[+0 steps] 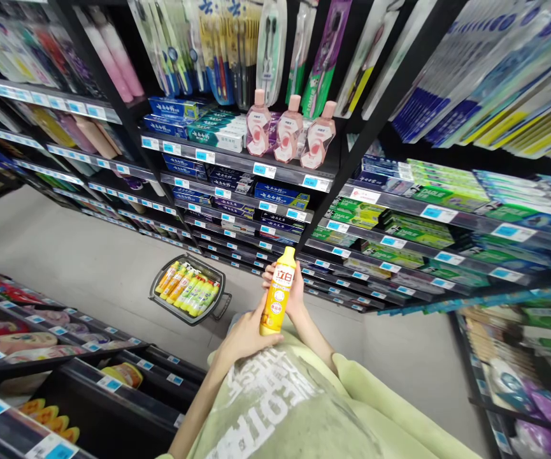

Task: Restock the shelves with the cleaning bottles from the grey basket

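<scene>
A yellow dish soap bottle (279, 296) with a yellow cap and red lettering stands nearly upright in front of my body, held in both hands. My left hand (251, 331) wraps round its lower part from the left, its thumb near the base. Behind the upper part, my right hand (297, 294) grips from the right, with fingertips showing on the far left side. The bottle hides part of both hands. On the floor to the left is a dark shopping basket (170, 312) containing several similar bottles (189, 287), yellow, orange and green.
Ahead, a shelf unit (237, 159) carries toothpaste boxes (218, 131), pink bottles (288, 131) and hanging toothbrushes (268, 51). Darlie boxes (442, 182) fill shelves at the right. Another shelf (84, 376) with packaged goods borders the grey floor (98, 248) at the lower left.
</scene>
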Demonstrator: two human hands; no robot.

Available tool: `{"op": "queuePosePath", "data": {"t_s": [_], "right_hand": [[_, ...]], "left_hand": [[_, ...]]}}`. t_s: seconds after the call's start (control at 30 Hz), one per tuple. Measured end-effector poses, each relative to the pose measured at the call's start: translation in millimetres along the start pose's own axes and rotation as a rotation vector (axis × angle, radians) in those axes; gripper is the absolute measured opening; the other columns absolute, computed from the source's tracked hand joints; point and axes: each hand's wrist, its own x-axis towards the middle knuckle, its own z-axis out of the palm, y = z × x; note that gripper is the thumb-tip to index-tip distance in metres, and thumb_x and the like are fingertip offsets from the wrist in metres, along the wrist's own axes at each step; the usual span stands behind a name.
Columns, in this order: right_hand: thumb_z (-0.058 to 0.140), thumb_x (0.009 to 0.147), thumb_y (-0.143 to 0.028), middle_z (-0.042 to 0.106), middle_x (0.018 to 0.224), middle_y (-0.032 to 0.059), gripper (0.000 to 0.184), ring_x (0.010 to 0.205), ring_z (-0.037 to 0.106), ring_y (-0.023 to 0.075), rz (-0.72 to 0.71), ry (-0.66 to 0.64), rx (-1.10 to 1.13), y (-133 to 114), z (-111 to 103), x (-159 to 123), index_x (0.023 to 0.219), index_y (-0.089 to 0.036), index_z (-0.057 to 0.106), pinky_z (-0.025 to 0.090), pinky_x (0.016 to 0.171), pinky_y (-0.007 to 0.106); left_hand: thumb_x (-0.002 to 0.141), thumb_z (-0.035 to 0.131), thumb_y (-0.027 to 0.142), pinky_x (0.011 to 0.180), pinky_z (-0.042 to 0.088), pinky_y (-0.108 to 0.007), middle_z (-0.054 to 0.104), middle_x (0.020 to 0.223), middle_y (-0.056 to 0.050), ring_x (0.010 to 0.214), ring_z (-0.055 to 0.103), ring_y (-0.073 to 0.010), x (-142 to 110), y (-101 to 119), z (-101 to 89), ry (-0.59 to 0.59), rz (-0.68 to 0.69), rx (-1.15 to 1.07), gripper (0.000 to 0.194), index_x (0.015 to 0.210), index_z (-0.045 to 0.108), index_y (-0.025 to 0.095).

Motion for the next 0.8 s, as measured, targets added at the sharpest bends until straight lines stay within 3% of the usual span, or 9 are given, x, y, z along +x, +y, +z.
{"op": "queuePosePath", "data": {"t_s": [0.4,0.8], "right_hand": [[0.055,0.096,-0.066,0.059,0.084,0.0007,0.048,0.071,0.055,0.0137,-0.007,0.008,-0.008,-0.6,0.0,-0.3,0.1,-0.019,0.061,0.054,0.062,0.027],[0.054,0.097,-0.065,0.057,0.082,-0.0005,0.046,0.069,0.055,0.0124,-0.02,0.009,-0.027,-0.3,1.0,-0.9,0.099,-0.019,0.062,0.053,0.059,0.025]], "left_hand": [[0.082,0.073,0.052,0.082,0.05,-0.032,0.076,0.115,-0.009,0.102,0.072,-0.033,-1.1,2.0,-1.4,0.019,0.026,-0.042,0.095,0.163,0.029,0.027],[0.083,0.073,0.053,0.081,0.049,-0.033,0.075,0.114,-0.01,0.102,0.072,-0.0338,0.1,-1.4,1.3,0.029,0.035,-0.048,0.093,0.162,0.033,0.026]]}}
